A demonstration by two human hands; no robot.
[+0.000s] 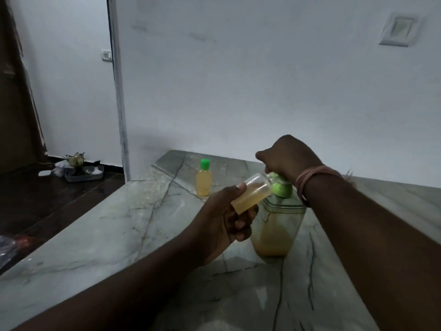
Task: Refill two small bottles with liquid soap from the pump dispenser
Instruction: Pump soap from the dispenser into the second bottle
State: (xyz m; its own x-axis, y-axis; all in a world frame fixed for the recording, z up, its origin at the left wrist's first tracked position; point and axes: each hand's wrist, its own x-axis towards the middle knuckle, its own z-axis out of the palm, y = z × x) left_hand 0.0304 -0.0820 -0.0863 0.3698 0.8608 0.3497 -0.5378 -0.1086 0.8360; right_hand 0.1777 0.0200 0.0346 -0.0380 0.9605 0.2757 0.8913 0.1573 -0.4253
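Gripping, in the left hand (226, 218), a small clear plastic bottle (251, 195) part-filled with yellow soap, tilted with its open mouth at the pump spout. Standing at the hand's 3 o'clock on the grey veined marble counter (119, 235), a clear pump dispenser (276, 225) with a green head. Pressing down on that head, the curled right hand (288, 158). Standing upright at 11 o'clock beyond, a second small green-capped bottle (204, 179), full.

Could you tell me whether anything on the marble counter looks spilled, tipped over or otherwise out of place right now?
No spill shows on the marble counter. The uncapped small bottle is tilted, but only because the left hand holds its mouth to the pump dispenser, whose head the right hand covers. The capped small bottle stands upright.
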